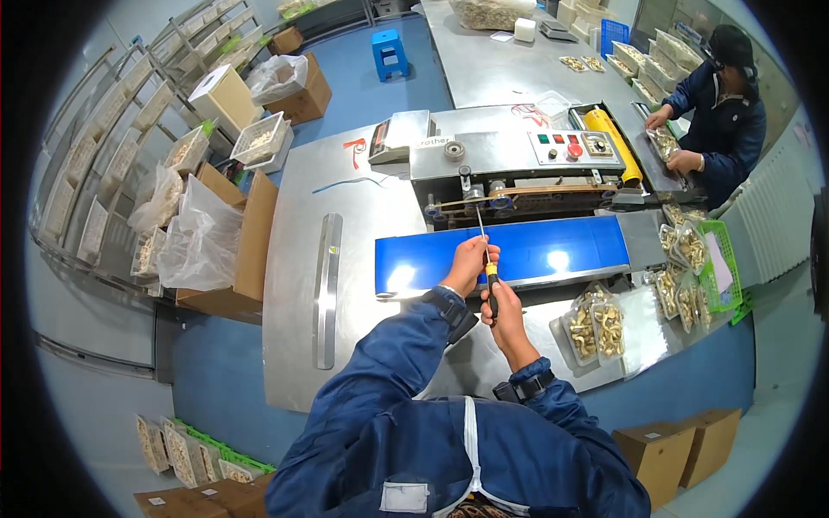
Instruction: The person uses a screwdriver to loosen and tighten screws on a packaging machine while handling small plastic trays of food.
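A long screwdriver (491, 274) with a black and yellow handle points away from me over the blue conveyor belt (570, 246) of a band sealing machine (509, 158). My right hand (508, 321) is closed round its handle. Further up, the fingers of my left hand (469, 262) are closed at the shaft, just above the handle. The screwdriver's tip reaches the rollers and brown sealing band (553, 197) on the machine's near side; whether it sits in a screw is too small to tell. A control panel (576, 148) with knobs and buttons faces up.
Packed bags of mushrooms (594, 330) lie right of my hands, beside a green basket (719, 259). A metal bar (327, 293) rests on the steel table (289, 345) at left. Opposite, at far right, a co-worker (725, 112) handles a pack. Cardboard boxes (250, 250) stand left.
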A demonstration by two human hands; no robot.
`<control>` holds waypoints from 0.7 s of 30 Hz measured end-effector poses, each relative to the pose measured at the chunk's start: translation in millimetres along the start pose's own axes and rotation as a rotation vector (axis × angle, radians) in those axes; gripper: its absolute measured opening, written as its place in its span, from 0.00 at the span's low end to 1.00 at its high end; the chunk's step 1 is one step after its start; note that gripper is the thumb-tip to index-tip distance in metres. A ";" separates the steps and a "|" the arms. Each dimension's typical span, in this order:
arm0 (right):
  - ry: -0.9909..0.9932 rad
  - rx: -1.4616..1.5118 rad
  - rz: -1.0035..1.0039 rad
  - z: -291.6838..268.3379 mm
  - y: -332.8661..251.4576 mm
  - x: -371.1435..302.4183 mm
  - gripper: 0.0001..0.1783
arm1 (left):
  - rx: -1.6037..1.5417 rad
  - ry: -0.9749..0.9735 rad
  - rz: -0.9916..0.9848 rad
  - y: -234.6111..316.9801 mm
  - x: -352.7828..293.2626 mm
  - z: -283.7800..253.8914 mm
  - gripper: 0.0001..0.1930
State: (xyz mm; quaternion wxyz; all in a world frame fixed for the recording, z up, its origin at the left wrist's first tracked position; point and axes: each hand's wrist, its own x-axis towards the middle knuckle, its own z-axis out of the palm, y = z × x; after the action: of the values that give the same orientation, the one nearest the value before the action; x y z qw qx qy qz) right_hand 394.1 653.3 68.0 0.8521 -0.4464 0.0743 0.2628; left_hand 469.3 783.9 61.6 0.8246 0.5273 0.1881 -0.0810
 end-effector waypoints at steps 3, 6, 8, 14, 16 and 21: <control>0.009 0.018 -0.016 3.1 1.7 -0.9 0.13 | -0.035 -0.003 0.018 1.6 -2.1 0.8 0.11; 0.027 0.017 -0.028 7.6 3.7 -1.2 0.12 | -0.014 -0.020 0.009 4.5 -2.2 -2.2 0.11; 0.032 0.020 -0.025 9.0 5.7 -1.5 0.12 | -0.012 -0.032 0.002 3.9 -1.6 -5.4 0.12; 0.041 0.042 -0.025 14.7 4.4 -2.0 0.14 | -0.003 -0.022 0.006 4.2 0.3 -7.8 0.12; 0.041 0.047 -0.032 15.0 4.8 -1.4 0.15 | 0.001 -0.033 0.007 3.7 2.6 -10.1 0.12; 0.083 -0.032 -0.058 11.0 5.5 2.1 0.13 | -0.044 -0.020 0.026 1.9 2.1 -5.2 0.12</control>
State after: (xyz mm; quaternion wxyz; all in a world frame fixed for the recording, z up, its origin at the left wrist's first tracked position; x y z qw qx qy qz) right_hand 391.9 665.4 69.7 0.8484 -0.4724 0.0924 0.2202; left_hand 470.7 789.6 60.5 0.8388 0.5107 0.1746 -0.0717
